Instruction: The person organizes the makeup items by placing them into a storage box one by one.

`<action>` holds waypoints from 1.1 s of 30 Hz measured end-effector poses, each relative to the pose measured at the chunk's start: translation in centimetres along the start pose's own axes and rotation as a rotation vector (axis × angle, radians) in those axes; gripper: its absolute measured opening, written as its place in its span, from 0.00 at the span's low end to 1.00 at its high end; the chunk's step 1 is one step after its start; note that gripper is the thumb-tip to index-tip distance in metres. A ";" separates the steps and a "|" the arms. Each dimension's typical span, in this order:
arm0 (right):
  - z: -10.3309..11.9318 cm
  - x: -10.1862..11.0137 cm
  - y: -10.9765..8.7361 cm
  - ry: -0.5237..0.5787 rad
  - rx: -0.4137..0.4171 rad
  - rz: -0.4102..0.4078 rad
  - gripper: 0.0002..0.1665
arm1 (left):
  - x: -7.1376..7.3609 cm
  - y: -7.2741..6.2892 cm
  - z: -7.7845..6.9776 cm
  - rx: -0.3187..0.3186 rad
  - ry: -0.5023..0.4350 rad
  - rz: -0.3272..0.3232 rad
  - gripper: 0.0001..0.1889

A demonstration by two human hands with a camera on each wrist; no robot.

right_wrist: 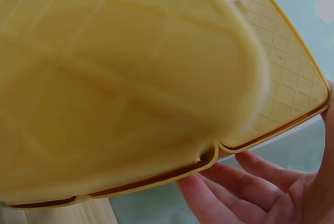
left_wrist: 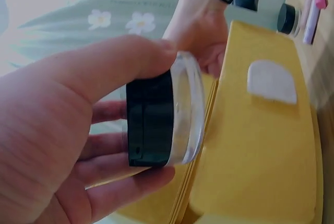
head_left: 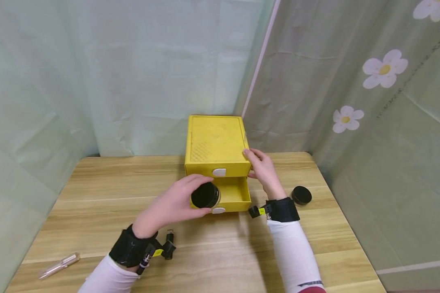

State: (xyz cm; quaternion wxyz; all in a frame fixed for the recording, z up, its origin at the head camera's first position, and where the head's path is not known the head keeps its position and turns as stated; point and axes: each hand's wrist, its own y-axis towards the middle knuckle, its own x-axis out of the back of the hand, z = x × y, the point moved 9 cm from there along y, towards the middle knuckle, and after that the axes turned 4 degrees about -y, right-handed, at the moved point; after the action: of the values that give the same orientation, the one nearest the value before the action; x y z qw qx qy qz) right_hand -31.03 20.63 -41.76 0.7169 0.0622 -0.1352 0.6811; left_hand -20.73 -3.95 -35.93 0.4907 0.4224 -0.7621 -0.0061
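Note:
My left hand (head_left: pixel 176 199) grips a round jar (head_left: pixel 205 195) with a black lid and clear base, thumb and fingers on opposite sides. It is in front of a yellow two-drawer box (head_left: pixel 217 138), overlapping the left part of the pulled-out lower drawer (head_left: pixel 236 190). The left wrist view shows the jar (left_wrist: pixel 151 114) on its side, its clear base facing the box. At the box's right front edge, my right hand (head_left: pixel 263 169) holds on, thumb on top and fingers along the side. The upper drawer (head_left: pixel 201 169) is closed.
A second black-lidded jar (head_left: pixel 301 195) stands right of my right wrist. Pink and purple sticks (left_wrist: pixel 312 20) lie near it in the left wrist view. A clear pen-like tube (head_left: pixel 60 265) lies at the table's front left. Curtains (head_left: pixel 150 81) hang behind the table.

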 end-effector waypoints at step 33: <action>0.5 0.3 -0.4 -0.012 0.013 -0.009 0.48 | -1.5 2.6 -0.6 0.058 0.225 -0.077 0.31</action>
State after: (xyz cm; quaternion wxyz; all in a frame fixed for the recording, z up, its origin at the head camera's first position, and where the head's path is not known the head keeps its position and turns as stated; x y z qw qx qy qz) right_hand -30.69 20.76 -41.20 0.7187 0.0717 -0.1347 0.6784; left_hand -21.73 -1.05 -35.67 0.5603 0.4634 -0.6851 0.0445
